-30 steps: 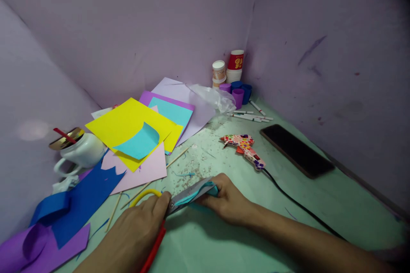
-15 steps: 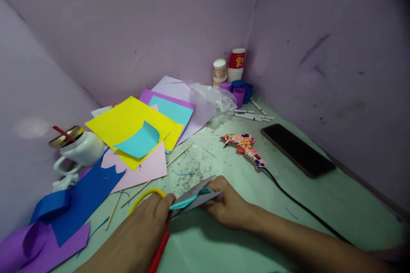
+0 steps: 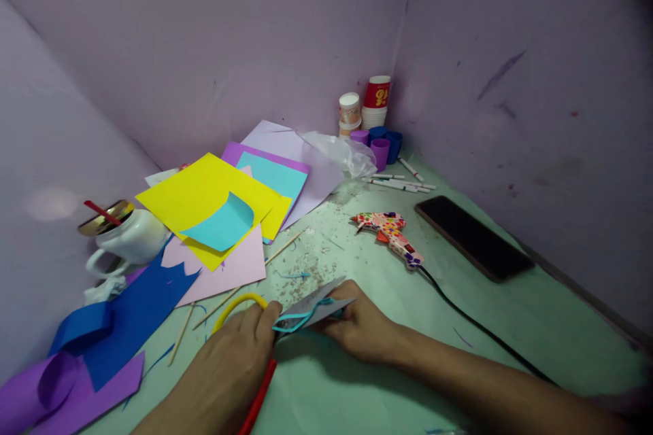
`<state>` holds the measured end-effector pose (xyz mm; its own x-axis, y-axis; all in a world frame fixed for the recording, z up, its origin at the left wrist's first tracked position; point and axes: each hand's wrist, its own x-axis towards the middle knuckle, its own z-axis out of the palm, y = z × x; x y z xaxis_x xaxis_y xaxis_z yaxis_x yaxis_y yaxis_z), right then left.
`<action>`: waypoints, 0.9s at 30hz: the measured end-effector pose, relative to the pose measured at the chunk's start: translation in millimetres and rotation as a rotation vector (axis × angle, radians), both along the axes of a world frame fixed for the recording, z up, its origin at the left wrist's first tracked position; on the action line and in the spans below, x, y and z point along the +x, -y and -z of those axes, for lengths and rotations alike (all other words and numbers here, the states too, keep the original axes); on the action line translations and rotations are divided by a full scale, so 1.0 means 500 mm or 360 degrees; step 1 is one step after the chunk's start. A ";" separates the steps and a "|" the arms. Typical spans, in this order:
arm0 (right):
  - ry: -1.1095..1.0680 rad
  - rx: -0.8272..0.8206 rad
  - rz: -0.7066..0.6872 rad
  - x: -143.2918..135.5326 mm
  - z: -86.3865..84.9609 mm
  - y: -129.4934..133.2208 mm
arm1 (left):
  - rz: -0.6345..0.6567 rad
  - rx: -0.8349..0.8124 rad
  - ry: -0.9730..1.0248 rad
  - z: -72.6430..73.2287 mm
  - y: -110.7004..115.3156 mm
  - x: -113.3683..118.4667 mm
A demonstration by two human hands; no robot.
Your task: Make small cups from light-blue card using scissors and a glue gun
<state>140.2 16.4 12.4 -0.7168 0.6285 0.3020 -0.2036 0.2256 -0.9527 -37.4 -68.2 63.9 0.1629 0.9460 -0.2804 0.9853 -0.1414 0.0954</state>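
Note:
My left hand (image 3: 219, 363) is closed around a pair of scissors (image 3: 259, 397) with one yellow and one red handle. Their grey blades are spread apart and point right, towards my right hand (image 3: 360, 323). Between the blades lies a small light-blue paper piece (image 3: 309, 316) with a thin, curling edge. My right hand pinches this paper by its far end; the fingertips are partly hidden behind the blades. Just beyond the scissors, a thin blue scrap (image 3: 298, 275) rests on the pale green tabletop (image 3: 326, 394).
Coloured sheets, with yellow paper (image 3: 204, 183) on top, and blue paper (image 3: 137, 316) lie left, near wooden sticks (image 3: 181, 336) and a white mug (image 3: 132, 238). A corded, flower-patterned glue gun (image 3: 388, 231) and phone (image 3: 472, 238) lie right. Paper cups (image 3: 375, 105) and markers (image 3: 400, 183) occupy the back corner.
My left hand and the scissors have shifted slightly right. The light-blue paper now shows a wider, thinner loop between the blades. My right hand has stayed nearly in place.

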 end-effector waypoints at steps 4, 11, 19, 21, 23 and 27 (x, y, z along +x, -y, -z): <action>0.0005 -0.0074 -0.0003 -0.001 0.004 0.001 | 0.0011 -0.0058 -0.0103 0.024 0.005 -0.008; -0.0032 -0.0321 -0.0026 -0.006 -0.006 0.002 | -0.0006 -0.0082 0.0073 0.026 0.006 -0.014; 0.0159 -0.0687 0.0109 0.005 0.019 -0.025 | -0.0175 0.0002 0.0377 -0.030 -0.043 -0.033; 0.0145 -0.0712 0.0183 0.010 0.017 -0.032 | -0.0437 0.0117 0.0142 -0.038 -0.066 -0.052; 0.0108 -0.0682 0.0207 0.013 0.013 -0.034 | -0.0654 0.0203 -0.0115 -0.038 -0.085 -0.074; 0.0057 -0.0525 0.0197 0.015 0.012 -0.030 | -0.0791 0.0228 -0.0112 -0.013 -0.103 -0.116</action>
<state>147.5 31.5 6.6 -0.6356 0.7708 0.0439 -0.1589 -0.0749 -0.9845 -95.4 -16.8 70.1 -0.3300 0.9341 -0.1365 0.9402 0.3381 0.0406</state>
